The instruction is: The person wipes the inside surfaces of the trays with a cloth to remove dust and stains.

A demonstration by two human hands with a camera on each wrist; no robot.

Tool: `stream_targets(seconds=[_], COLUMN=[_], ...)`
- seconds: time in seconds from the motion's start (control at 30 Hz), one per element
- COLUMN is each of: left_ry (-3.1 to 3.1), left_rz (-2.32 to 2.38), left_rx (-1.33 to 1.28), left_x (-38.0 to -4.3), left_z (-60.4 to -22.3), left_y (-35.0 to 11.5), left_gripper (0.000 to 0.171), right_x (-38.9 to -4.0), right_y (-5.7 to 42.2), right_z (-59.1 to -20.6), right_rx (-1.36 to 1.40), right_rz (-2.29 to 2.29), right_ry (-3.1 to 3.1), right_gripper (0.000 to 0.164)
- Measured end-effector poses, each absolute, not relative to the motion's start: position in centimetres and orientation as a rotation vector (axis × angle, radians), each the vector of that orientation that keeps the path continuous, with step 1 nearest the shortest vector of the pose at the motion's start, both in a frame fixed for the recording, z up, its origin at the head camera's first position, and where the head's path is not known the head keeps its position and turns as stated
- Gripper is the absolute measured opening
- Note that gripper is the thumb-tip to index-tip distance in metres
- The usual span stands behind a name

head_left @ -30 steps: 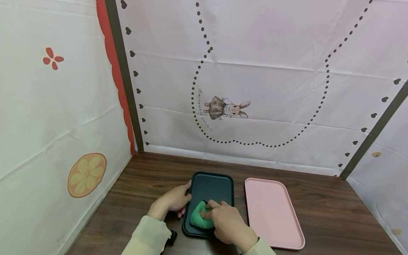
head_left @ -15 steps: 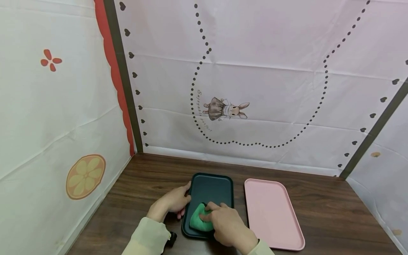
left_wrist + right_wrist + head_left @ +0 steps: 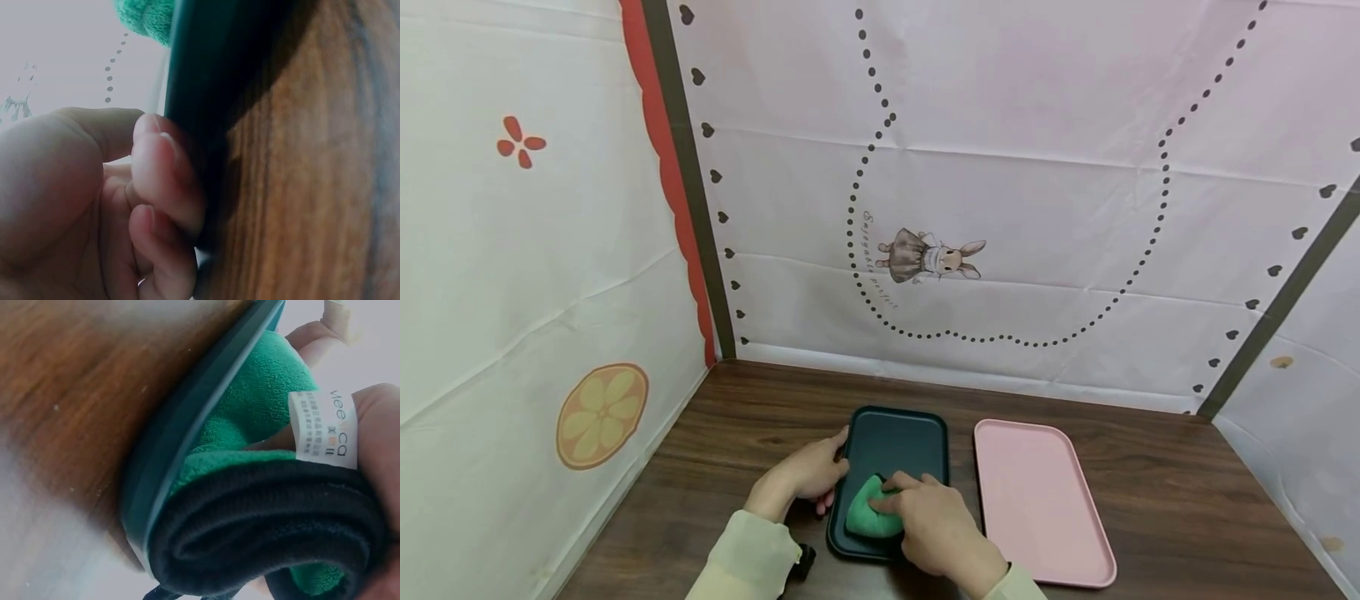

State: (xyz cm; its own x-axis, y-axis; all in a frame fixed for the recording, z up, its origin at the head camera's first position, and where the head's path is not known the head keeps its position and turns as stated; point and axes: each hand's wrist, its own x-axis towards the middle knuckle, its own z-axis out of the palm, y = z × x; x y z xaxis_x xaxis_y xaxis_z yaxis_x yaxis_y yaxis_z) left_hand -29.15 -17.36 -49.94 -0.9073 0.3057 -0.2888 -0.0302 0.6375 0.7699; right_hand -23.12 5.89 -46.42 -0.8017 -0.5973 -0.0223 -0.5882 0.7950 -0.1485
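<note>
A dark teal tray (image 3: 898, 443) lies on the wooden table in the head view. My left hand (image 3: 807, 472) grips its left rim; the left wrist view shows curled fingertips (image 3: 164, 178) against the tray's side. On the near part of the tray sits a bunched green cloth (image 3: 871, 517), held under the curled fingers of my right hand (image 3: 938, 527). In the right wrist view the fuzzy cloth (image 3: 265, 387) has a rolled black trim (image 3: 206, 544) and a white printed label (image 3: 322, 428). My right palm hides part of the cloth.
A pink tray (image 3: 1041, 500) lies on the table (image 3: 1172, 492) to the right of the dark tray, with a narrow gap between them. White printed sheets (image 3: 1037, 217) stand behind the table and at both sides.
Very little differs: the cloth and my right hand shift only slightly on the tray. My left hand stays at the tray's left rim, and both trays keep their places.
</note>
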Motion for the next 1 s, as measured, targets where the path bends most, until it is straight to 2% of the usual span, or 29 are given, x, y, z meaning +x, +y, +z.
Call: stream_targets(seconds=[1.0], left_ry=[2.595], left_rz=[1.133], left_rx=[0.178], left_x=[-28.8], left_z=[-49.1], left_y=[-17.4], left_gripper=[0.068], right_x=[-23.1], right_y=[8.0], right_z=[-45.1], right_rx=[-0.992], right_rz=[-0.351], right_ry=[3.055], right_gripper=[0.075])
